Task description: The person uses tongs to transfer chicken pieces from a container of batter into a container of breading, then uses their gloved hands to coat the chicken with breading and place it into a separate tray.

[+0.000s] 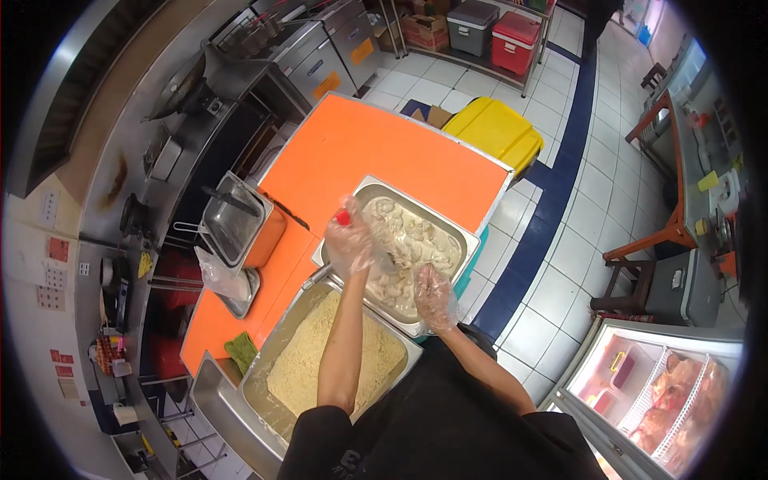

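My left hand (349, 240), in a clear plastic glove, is closed around a red-handled utensil (342, 217) at the left rim of a steel pan (472, 240). The utensil's lower part is blurred and partly hidden. Pieces of what looks like raw meat in pale, creamy batter (414, 231) fill the pan. My right hand (435, 295), gloved too, is over the pan's near right side with its fingers curled; whether it holds anything is unclear. Below my left hand, a larger steel pan (414, 358) holds a heap of pale yellow breading or flour (312, 348), partly covered by my left forearm.
Both pans are at the orange-topped table (384, 138). To the left are a steel container with tongs (237, 234), a small tray with a plastic bag (225, 279) and a green cloth (241, 353). A yellow-lidded bin (495, 135) stands beyond; a lit freezer (654, 384) is at right.
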`<control>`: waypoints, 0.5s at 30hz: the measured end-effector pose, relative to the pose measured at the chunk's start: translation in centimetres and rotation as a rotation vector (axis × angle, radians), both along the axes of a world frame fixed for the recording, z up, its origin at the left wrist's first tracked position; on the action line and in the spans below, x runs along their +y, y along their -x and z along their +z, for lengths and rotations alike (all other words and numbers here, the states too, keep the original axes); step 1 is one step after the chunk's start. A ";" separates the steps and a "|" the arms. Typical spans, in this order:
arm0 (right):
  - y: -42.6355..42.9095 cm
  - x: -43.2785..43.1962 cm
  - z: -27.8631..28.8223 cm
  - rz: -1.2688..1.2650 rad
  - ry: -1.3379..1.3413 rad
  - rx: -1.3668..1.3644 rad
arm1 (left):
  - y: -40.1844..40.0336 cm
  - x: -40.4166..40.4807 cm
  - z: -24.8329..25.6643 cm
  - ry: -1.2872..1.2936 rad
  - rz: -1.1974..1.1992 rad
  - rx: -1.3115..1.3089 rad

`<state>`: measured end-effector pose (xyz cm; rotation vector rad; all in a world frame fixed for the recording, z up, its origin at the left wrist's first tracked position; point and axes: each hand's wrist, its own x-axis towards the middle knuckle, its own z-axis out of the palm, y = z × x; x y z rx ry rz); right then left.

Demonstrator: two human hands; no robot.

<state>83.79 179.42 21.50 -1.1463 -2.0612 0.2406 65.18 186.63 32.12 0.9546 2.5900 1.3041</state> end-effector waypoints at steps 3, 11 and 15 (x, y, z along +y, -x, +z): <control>-0.1 -0.1 1.9 -0.050 0.057 0.120 | 1.3 -3.6 -0.4 0.000 -0.059 0.040; -0.3 -0.3 2.1 -0.039 0.314 0.134 | -1.3 -13.6 4.5 -0.348 -0.199 -0.192; -0.9 -0.5 0.8 -0.026 -0.011 -0.071 | -2.0 -12.8 3.2 -0.483 -0.138 -0.155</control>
